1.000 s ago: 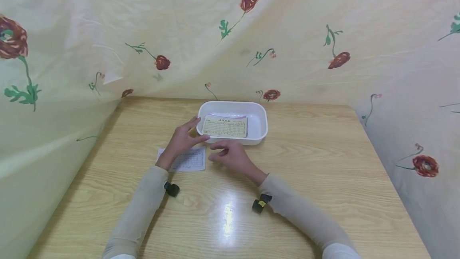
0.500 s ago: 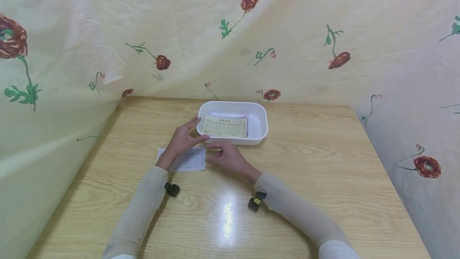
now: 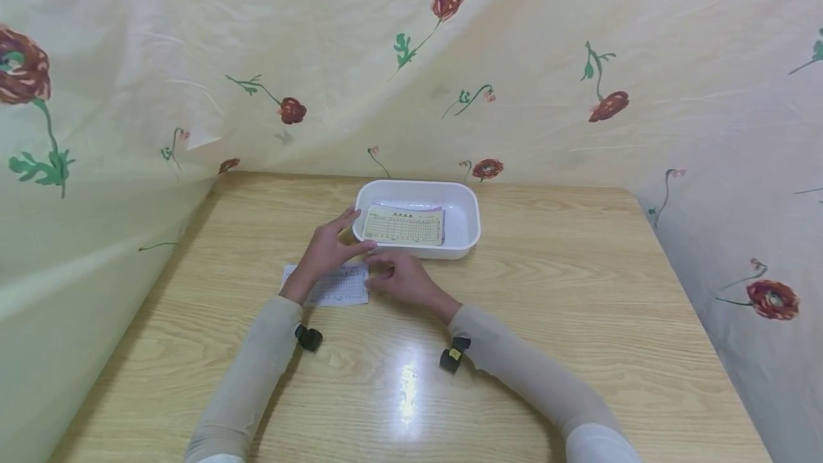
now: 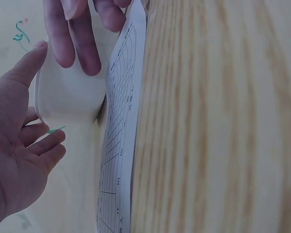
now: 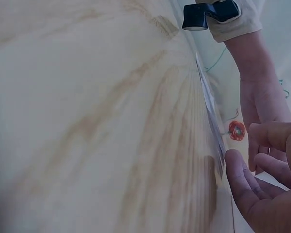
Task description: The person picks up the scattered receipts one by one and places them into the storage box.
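Observation:
A white plastic tray [image 3: 461, 223] stands near the table's back edge. Inside it, towards the left, lies a stack of printed form slips [image 3: 403, 226], the top one pale yellow. My left hand [image 3: 324, 252] holds the tray's front left corner, thumb on the front rim and fingers along the left side. Under my left wrist a white printed slip [image 3: 337, 286] lies flat on the table, partly covered. My right hand [image 3: 408, 281] is at that slip's right edge, thumb and fingers apart. In the right wrist view the thumb tip meets the slip's end [image 5: 215, 121].
The wooden table [image 3: 566, 306] extends to both sides and towards the front. Flowered cloth [image 3: 540, 34] hangs behind it and at both sides. A small black wrist camera [image 3: 309, 339] is strapped to the left sleeve, another camera [image 3: 452, 357] to the right.
My right hand has moved a little left, from beside the slip to its right edge. The left hand, the tray and the slips have stayed in place.

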The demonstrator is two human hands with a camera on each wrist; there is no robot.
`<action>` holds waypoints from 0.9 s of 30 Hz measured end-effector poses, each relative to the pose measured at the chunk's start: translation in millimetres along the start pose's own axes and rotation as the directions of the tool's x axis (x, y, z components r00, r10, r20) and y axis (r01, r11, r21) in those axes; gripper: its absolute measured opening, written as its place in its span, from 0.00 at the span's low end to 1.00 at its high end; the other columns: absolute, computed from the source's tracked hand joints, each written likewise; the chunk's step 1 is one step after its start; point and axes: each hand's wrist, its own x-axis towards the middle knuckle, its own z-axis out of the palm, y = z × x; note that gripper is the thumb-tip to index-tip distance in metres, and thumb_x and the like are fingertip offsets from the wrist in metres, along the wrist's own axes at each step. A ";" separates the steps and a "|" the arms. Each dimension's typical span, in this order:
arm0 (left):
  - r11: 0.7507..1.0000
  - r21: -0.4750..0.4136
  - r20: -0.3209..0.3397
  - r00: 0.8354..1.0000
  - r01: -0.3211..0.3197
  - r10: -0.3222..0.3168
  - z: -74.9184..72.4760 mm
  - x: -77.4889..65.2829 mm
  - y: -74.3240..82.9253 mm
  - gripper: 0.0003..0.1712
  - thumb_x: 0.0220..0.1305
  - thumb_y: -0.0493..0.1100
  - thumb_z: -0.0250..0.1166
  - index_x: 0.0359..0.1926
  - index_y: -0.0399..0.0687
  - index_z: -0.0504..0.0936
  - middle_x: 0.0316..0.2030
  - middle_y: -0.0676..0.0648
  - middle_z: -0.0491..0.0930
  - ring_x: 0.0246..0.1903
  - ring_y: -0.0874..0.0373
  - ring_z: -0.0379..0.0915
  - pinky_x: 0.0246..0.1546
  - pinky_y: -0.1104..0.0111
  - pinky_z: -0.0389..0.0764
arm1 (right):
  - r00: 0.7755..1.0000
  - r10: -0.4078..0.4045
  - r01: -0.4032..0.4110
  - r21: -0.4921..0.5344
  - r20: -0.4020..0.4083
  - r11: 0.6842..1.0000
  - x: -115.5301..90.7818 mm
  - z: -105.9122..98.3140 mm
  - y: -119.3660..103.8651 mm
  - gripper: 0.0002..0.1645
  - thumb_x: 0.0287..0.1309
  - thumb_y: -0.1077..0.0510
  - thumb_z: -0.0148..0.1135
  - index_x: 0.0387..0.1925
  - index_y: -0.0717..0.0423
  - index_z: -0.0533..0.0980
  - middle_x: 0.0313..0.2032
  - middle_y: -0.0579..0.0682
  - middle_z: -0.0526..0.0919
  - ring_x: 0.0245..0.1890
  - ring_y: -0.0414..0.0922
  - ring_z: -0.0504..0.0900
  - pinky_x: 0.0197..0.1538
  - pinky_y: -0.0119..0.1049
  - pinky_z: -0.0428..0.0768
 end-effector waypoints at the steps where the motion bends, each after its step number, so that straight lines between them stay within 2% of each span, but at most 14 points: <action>1: 1.000 -0.001 0.000 1.000 -0.001 0.001 -0.2 -0.3 0.3 0.56 0.55 0.67 0.74 0.76 0.45 0.64 0.79 0.41 0.55 0.78 0.44 0.49 0.77 0.48 0.57 | 1.000 0.000 0.000 -0.002 0.000 1.000 0.6 0.2 -0.2 0.28 0.58 0.63 0.74 0.60 0.61 0.79 0.62 0.55 0.81 0.43 0.46 0.89 0.45 0.30 0.87; 11: 1.000 -0.002 -0.006 1.000 0.002 -0.002 -0.2 -1.9 3.6 0.55 0.56 0.65 0.75 0.76 0.45 0.64 0.79 0.41 0.55 0.78 0.44 0.50 0.76 0.48 0.58 | 1.000 0.014 -0.013 -0.030 0.018 0.999 6.1 1.7 -0.6 0.27 0.58 0.62 0.75 0.60 0.60 0.80 0.62 0.54 0.81 0.41 0.43 0.89 0.43 0.30 0.87; 20: 1.000 0.003 -0.006 1.000 0.003 -0.003 0.3 -1.1 2.0 0.56 0.55 0.67 0.74 0.76 0.45 0.64 0.79 0.41 0.55 0.78 0.45 0.50 0.77 0.49 0.58 | 1.000 0.001 0.001 -0.087 0.021 0.996 11.1 3.8 4.6 0.26 0.58 0.60 0.75 0.59 0.59 0.81 0.59 0.50 0.83 0.41 0.40 0.86 0.45 0.30 0.85; 27: 1.000 -0.008 0.000 1.000 0.004 -0.004 -0.6 -1.0 2.2 0.56 0.56 0.67 0.74 0.77 0.45 0.64 0.79 0.42 0.55 0.78 0.46 0.49 0.77 0.49 0.57 | 0.999 -0.006 0.009 -0.100 0.032 0.995 12.4 5.7 2.4 0.22 0.57 0.63 0.74 0.54 0.58 0.83 0.57 0.51 0.84 0.41 0.41 0.86 0.45 0.31 0.85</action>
